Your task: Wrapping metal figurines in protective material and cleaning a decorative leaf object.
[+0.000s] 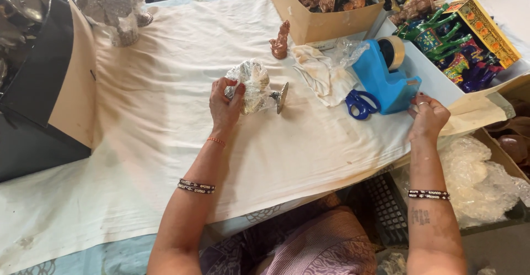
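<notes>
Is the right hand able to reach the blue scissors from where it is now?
Probably yes: the right hand rests by the blue tape dispenser, and the blue scissors lie uncovered on the cloth just beside it.

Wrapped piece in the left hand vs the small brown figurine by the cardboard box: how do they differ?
The wrapped piece is covered in clear plastic; the brown figurine is bare. The wrapped piece lies on its side, its round metal base facing sideways, while the figurine stands upright. The left hand grips the wrapped piece; nothing touches the figurine. The wrapped piece looks bigger. Both sit on the white cloth.
</notes>
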